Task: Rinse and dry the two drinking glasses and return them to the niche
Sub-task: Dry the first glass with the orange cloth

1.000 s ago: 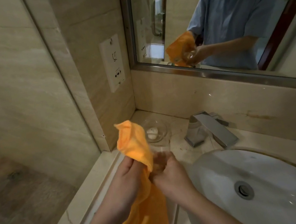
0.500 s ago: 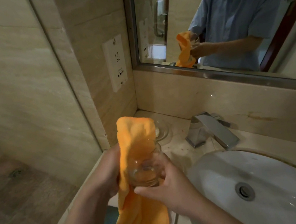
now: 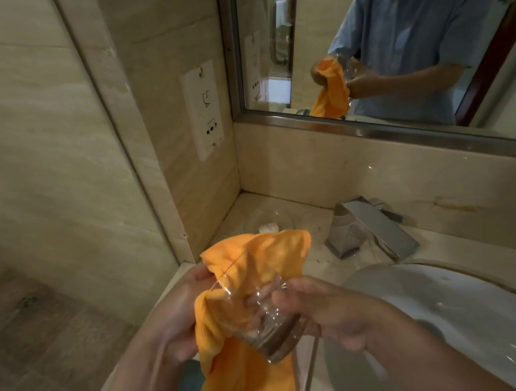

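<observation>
A clear drinking glass point(image 3: 265, 324) is tilted on its side in front of me, its thick base toward me and its mouth pointing up and left. My right hand point(image 3: 329, 310) grips the glass around its lower part. An orange cloth point(image 3: 245, 359) is stuffed into the glass mouth and hangs down below it. My left hand point(image 3: 180, 312) holds the cloth at the left, by the rim. A second glass is not visible.
A white basin point(image 3: 474, 330) lies at the lower right, with a chrome faucet point(image 3: 370, 231) behind it on the marble counter point(image 3: 313, 213). A glass soap dish point(image 3: 268, 225) sits in the back corner. A wall socket plate point(image 3: 204, 109) and a mirror point(image 3: 391, 22) are above.
The glass has tipped from nearly upright onto its side, and the cloth has been bunched further into its mouth. Both hands stayed in front of the counter's left edge.
</observation>
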`<action>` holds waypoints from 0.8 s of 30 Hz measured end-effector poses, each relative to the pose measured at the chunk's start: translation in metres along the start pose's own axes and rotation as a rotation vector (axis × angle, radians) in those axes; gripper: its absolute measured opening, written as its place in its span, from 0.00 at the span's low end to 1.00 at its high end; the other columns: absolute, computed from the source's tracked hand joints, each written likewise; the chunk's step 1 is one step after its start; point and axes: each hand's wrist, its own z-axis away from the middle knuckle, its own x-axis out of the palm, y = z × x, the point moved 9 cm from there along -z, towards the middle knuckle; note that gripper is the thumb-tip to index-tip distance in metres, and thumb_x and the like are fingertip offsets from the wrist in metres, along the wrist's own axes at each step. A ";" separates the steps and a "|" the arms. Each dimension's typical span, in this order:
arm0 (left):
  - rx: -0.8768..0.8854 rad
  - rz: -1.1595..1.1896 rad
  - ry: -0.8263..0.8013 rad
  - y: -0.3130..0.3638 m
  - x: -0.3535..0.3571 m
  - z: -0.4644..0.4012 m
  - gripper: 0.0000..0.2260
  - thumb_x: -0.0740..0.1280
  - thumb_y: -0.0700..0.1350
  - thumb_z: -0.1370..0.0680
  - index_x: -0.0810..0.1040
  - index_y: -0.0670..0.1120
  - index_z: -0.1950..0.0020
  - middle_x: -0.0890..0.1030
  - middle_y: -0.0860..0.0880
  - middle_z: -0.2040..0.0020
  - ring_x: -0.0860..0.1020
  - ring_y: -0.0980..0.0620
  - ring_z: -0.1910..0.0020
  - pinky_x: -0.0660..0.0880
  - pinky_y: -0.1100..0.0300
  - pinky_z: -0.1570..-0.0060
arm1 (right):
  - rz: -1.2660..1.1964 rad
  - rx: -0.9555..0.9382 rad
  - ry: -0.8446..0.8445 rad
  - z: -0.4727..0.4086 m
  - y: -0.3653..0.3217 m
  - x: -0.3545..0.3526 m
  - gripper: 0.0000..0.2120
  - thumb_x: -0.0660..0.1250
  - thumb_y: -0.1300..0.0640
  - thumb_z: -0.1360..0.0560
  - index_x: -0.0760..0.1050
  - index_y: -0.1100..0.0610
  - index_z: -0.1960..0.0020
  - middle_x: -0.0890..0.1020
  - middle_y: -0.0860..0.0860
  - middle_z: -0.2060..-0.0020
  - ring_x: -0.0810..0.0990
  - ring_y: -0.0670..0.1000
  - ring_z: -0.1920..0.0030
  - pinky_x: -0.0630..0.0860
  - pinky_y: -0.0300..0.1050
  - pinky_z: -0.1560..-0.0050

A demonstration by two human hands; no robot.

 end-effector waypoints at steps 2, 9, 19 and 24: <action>0.039 0.048 0.002 0.000 -0.004 -0.006 0.05 0.68 0.30 0.35 0.78 0.39 0.67 0.74 0.42 0.71 0.76 0.49 0.73 0.76 0.60 0.72 | -0.092 0.003 0.122 0.003 0.001 -0.006 0.34 0.76 0.36 0.48 0.75 0.50 0.47 0.83 0.51 0.49 0.82 0.51 0.49 0.80 0.45 0.50; 0.145 0.056 0.033 -0.002 0.003 -0.003 0.06 0.67 0.35 0.36 0.79 0.39 0.61 0.77 0.40 0.66 0.77 0.47 0.69 0.78 0.57 0.70 | -0.080 -0.209 0.493 0.020 -0.004 -0.021 0.26 0.74 0.33 0.45 0.72 0.33 0.49 0.78 0.47 0.42 0.80 0.49 0.43 0.78 0.49 0.43; 0.409 -0.417 0.036 0.030 0.013 0.013 0.15 0.72 0.48 0.43 0.82 0.59 0.58 0.85 0.52 0.60 0.82 0.55 0.61 0.79 0.62 0.63 | -0.037 0.133 0.120 0.025 -0.017 -0.013 0.26 0.62 0.37 0.35 0.74 0.57 0.50 0.80 0.53 0.64 0.76 0.47 0.73 0.73 0.35 0.73; 0.487 -0.372 0.193 0.025 0.005 0.013 0.09 0.72 0.49 0.38 0.82 0.56 0.59 0.85 0.49 0.59 0.83 0.51 0.59 0.79 0.60 0.64 | -0.084 0.214 0.128 0.022 -0.007 -0.016 0.28 0.60 0.33 0.36 0.75 0.56 0.51 0.80 0.51 0.67 0.75 0.45 0.73 0.72 0.34 0.74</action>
